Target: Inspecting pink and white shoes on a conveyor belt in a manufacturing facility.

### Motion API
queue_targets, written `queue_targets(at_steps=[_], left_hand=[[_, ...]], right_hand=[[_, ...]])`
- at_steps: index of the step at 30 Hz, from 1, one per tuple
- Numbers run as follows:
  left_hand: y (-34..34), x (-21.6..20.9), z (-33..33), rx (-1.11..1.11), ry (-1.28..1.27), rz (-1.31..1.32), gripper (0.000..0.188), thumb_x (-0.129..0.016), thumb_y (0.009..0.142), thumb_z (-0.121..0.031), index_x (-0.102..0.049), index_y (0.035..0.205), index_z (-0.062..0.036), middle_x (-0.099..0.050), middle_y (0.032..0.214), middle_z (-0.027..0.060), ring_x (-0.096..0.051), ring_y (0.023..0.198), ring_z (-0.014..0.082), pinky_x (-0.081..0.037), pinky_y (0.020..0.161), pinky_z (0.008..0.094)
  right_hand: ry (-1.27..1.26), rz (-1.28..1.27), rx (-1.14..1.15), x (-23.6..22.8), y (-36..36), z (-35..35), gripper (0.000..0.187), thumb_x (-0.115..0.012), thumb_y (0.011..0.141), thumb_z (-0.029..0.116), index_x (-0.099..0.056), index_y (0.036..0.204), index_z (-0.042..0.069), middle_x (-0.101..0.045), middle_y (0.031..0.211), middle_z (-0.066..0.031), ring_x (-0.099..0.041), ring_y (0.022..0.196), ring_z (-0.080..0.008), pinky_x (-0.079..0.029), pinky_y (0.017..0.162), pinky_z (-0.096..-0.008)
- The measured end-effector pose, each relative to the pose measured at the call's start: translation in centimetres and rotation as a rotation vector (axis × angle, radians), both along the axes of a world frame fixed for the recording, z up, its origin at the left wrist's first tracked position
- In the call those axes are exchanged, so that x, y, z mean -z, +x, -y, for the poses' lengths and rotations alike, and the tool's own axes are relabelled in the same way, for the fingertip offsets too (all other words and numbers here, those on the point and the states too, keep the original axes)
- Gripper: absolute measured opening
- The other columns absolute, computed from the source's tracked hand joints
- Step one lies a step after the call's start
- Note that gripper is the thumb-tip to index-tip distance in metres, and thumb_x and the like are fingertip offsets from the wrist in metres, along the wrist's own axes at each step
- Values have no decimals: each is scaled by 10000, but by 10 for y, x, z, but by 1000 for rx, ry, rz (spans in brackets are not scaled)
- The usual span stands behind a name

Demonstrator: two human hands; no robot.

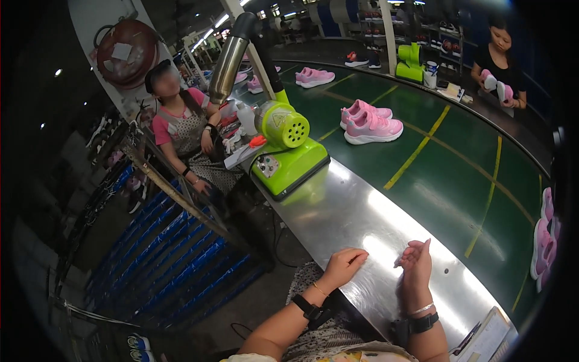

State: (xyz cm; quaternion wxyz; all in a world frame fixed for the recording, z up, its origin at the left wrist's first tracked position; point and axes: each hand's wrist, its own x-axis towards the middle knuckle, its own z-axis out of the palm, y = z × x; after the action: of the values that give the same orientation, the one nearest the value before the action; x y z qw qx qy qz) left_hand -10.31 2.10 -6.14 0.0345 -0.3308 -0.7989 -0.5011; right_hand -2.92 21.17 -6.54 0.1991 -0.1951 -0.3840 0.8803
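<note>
My left hand [345, 266] rests at the near edge of the metal bench [380, 226], its fingers curled together, with nothing seen in them. Over the same bench my right hand [416, 264] is turned palm inward, fingers loosely bent and thumb apart, holding nothing. Both wrists wear black straps. Beyond the bench, a pair of pink sneakers [373, 123] with white soles stands on the green conveyor belt [434, 187], out of reach of either hand. Another pink pair [315, 77] sits farther along the belt, and more pink sneakers [543, 247] are at the right rim.
A lime-green blower machine [289, 163] stands on the bench's far end. A clipboard with papers [485, 341] lies at lower right. A blue-barred rack [175, 265] is at left. One co-worker [187, 120] sits past the machine; another [500, 69] holds pink shoes across the belt.
</note>
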Motion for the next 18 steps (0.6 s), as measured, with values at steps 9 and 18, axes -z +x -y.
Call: queue_targets(at_steps=[9,18], left_hand=[[-3,2,1,7,41,-19,148,-621,836,-142,-657,902,-16,-654,815,106,-618,730,216,-480,659,290],[-4,0,3,22,47,13,145,-628,833,-144,-659,900,-20,-656,818,99,-615,726,202,-479,654,286]], right_hand=[[23,35,38,2,-4,1,483,-332,957,484,-529,879,50,-525,659,-22,-508,572,-97,-439,524,-215],[38,47,42,-5,-1,4,479,-326,961,474,-524,873,47,-517,653,-25,-513,568,-103,-460,506,-227]])
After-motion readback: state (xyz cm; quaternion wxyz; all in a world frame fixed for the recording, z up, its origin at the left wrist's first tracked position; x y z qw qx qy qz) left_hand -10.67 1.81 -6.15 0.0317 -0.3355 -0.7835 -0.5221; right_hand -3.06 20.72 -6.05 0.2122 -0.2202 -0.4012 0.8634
